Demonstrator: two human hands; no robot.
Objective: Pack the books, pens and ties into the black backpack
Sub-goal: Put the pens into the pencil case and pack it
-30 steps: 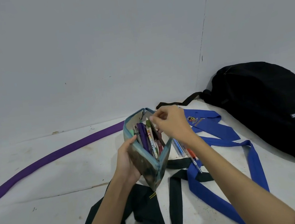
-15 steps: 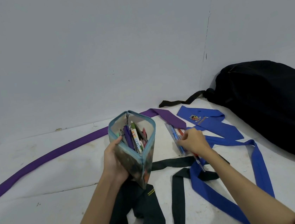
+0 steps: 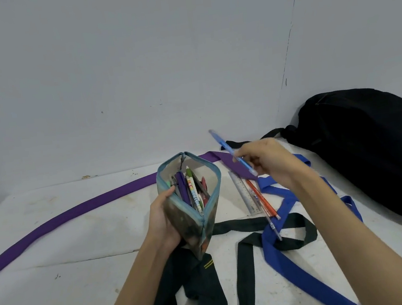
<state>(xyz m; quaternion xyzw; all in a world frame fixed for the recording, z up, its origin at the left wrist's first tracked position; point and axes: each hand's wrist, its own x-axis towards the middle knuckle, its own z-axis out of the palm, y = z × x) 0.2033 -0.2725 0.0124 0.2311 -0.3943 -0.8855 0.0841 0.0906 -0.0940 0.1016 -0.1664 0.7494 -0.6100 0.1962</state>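
Observation:
My left hand (image 3: 162, 219) grips an open pencil case (image 3: 193, 209) with a blue zip edge, held upright above the white surface; several pens stand inside it. My right hand (image 3: 268, 162) pinches a blue pen (image 3: 230, 152) in the air, just right of the case's mouth. An orange pen (image 3: 263, 199), a clear ruler (image 3: 245, 193) and another pen (image 3: 273, 228) lie on the surface below. A blue tie (image 3: 290, 262), a dark green tie (image 3: 198, 288) and a purple tie (image 3: 76, 211) are spread out. The black backpack (image 3: 369, 148) lies at the right.
A grey wall (image 3: 135, 72) rises directly behind the white surface (image 3: 59, 281). A black strap (image 3: 268, 134) from the backpack trails leftward along the wall's foot.
My right hand left the case's mouth, dropped to the pens beside the ruler, and now has lifted a blue pen. The left hand keeps holding the case.

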